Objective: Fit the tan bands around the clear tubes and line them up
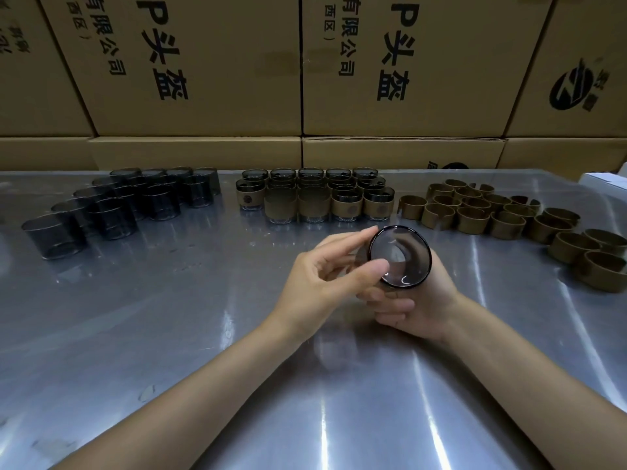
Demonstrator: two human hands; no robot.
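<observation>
Stacked brown cardboard cartons (210, 69) are seen at twelve o'clock behind a shiny metal table (169, 334), on which about sixteen bare smoky clear tubes (112, 205) are grouped at ten o'clock, roughly fourteen banded tubes (315, 195) at twelve, and some twenty-five loose tan bands (502, 215) at two. One clear tube (400, 256) is held at centre, its open mouth and long axis turned toward the camera. It is gripped from below by the curled fingers of the right hand (420, 307) and pinched by thumb and forefinger of the left hand (325, 279).

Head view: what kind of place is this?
Likely a factory packing or assembly bench: a steel table backed by stacked cardboard cartons, with batches of bare clear tubes, banded tubes and loose tan bands. Both hands work one tube.
</observation>
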